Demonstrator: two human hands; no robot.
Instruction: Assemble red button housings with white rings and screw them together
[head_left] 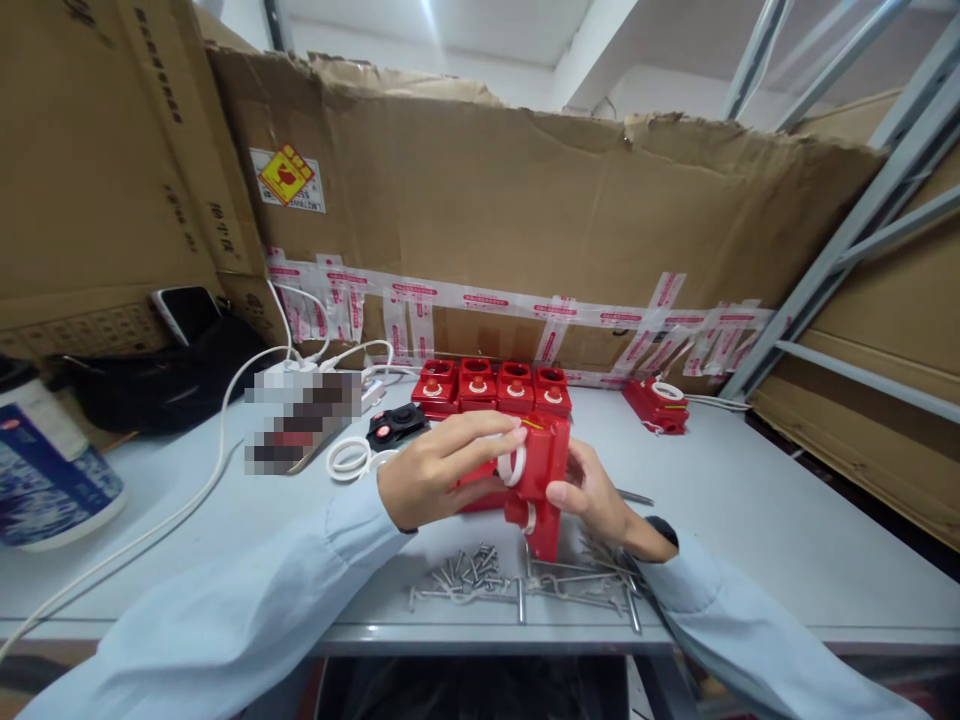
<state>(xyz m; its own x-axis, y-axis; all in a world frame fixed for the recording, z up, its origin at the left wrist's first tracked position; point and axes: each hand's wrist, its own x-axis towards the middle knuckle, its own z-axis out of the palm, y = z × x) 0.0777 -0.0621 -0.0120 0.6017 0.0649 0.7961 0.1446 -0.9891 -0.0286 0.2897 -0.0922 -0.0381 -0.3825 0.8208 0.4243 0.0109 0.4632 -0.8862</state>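
Observation:
Both my hands hold a red plastic housing (pixel 546 470) just above the grey table (pixel 750 520). My left hand (pixel 439 470) is closed over its left side, with finger and thumb pinching a white ring (pixel 516 465) against its face. My right hand (pixel 592 492) grips the housing from the right and behind. Below the hands lies a pile of metal screws and pins (pixel 517 580). A row of several finished red units (pixel 495 385) stands behind, and one more red unit (pixel 660 403) sits apart to the right.
White rings (pixel 349 458) and a black part (pixel 397 425) lie left of my hands. White cables (pixel 225 420), a phone (pixel 186 312) on a black bag, and a blue-white canister (pixel 45 465) are at the left. Taped cardboard (pixel 525 220) walls the back; metal shelving (pixel 847 250) stands right.

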